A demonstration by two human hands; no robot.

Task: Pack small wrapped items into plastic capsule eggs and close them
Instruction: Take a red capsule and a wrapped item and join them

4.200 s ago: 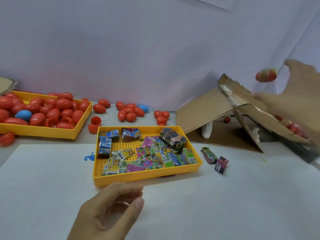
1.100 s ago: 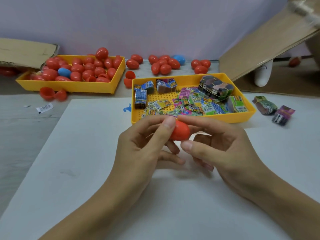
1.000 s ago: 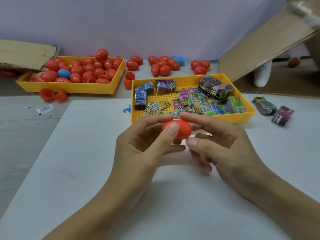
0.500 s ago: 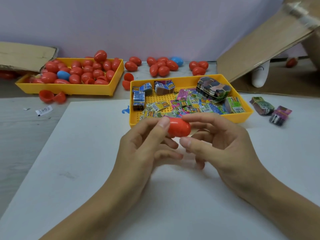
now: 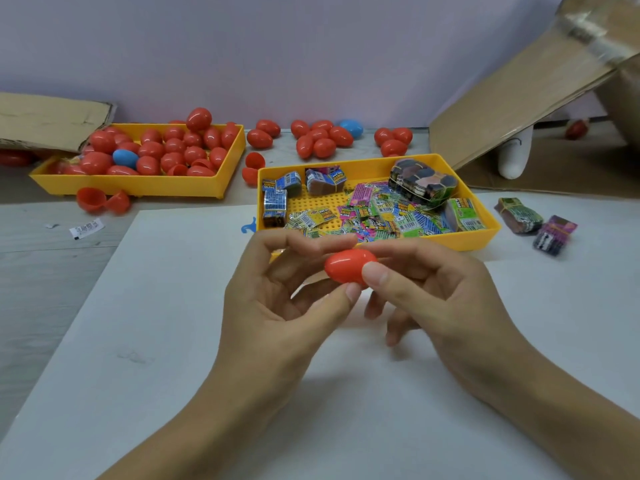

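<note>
Cardboard (image 5: 52,119) lies flat at the far left, its edge over the corner of a yellow tray (image 5: 138,185) heaped with red capsule eggs (image 5: 166,150) and one blue egg (image 5: 124,158). Two open red halves (image 5: 102,200) sit on the worktop (image 5: 52,271) just in front of that tray, near a small white label (image 5: 86,227) whose print is too small to read. More red eggs are scattered along the wall behind.

Over the white sheet (image 5: 156,341) the left hand (image 5: 273,306) pinches a closed red egg (image 5: 348,270) between thumb tip and forefinger, the other fingers loosely curled beneath. The right hand (image 5: 436,299) grips the same egg from the other end, thumb on its near side and forefinger along the top. The egg is held above the sheet, just in front of the second yellow tray (image 5: 485,237).

That tray holds a litter of small wrapped items (image 5: 381,216) in blue, pink, green and yellow, plus a banded bundle (image 5: 420,181); their lettering is blurred beyond reading. Two more bundles (image 5: 535,226) lie on the worktop to its right, and a slanted cardboard flap (image 5: 519,109) rises behind.
</note>
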